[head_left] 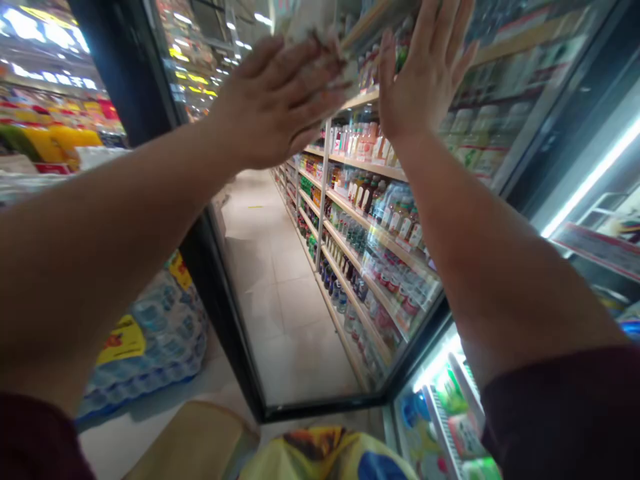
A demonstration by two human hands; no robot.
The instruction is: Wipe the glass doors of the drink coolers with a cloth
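A glass cooler door (pixel 300 333) with a black frame stands swung out before me. My left hand (pixel 290 93) lies flat over the upper part of the glass, its fingers blurred. Beneath and beyond those fingers is a pale, crumpled piece that looks like a cloth (pixel 310 23), pressed to the pane. Higher on the right, my right hand (pixel 425 73) rests with its palm toward the glass and its fingers stretched apart, holding nothing. Part of the pale piece is hidden by the left hand.
Bottle-filled shelves (pixel 360 213) show through or in the glass, along a tiled aisle (pixel 260 267). The lit cooler (pixel 450 400) is at right. Wrapped water bottles (pixel 160 333) stand left. A brown box (pixel 195 440) and a yellow patterned item (pixel 320 460) are below.
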